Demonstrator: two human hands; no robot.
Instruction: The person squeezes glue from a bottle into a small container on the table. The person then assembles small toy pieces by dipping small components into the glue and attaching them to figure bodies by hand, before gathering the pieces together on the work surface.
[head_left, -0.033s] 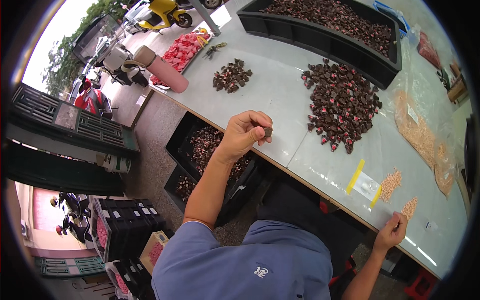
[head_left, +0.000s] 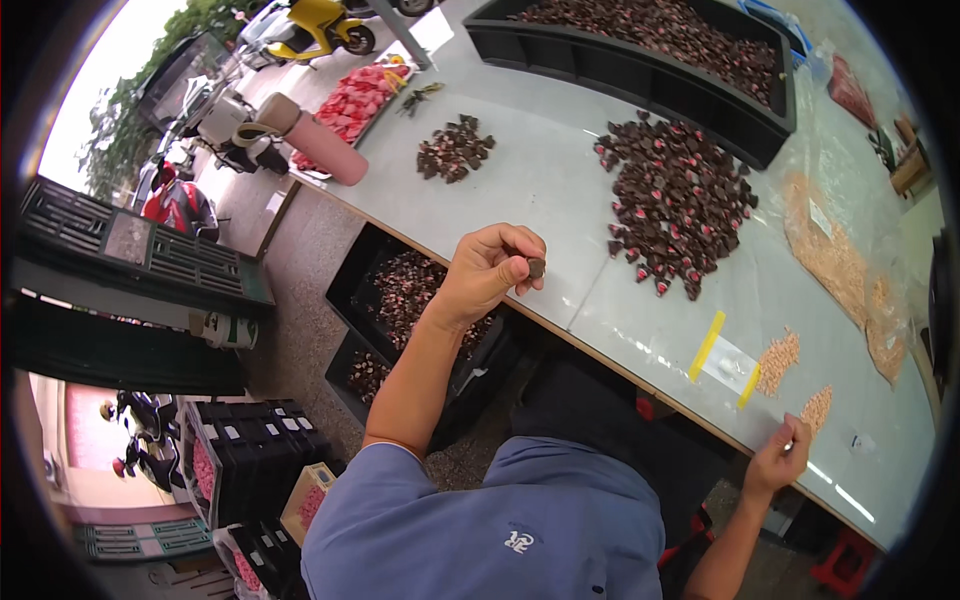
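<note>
My left hand (head_left: 490, 270) is raised over the table's near edge, thumb and fingers pinching a small dark brown piece (head_left: 536, 268). At the near right edge my right hand (head_left: 778, 460) is closed, its fingertips together beside a small heap of beige bits (head_left: 817, 408). A tiny pale glint shows at those fingertips, too small to name. Another beige heap (head_left: 777, 362) lies just to its left. Farther off spreads a big pile of dark brown pieces (head_left: 680, 195), many with pink spots. A smaller pile of similar pieces (head_left: 455, 150) lies at the far left.
A black tray (head_left: 620, 85) full of dark pieces stands at the back. Yellow tape (head_left: 708, 347) marks the table. Plastic bags of beige bits (head_left: 825, 245) lie at right. A pink bottle (head_left: 330, 150) and red packets (head_left: 360, 100) stand far left. Black crates (head_left: 345, 290) sit below the edge.
The view has shifted slightly, so the table and piles sit a little farther left. My left hand keeps its pinch. At my right fingertips a pale glint now shows.
</note>
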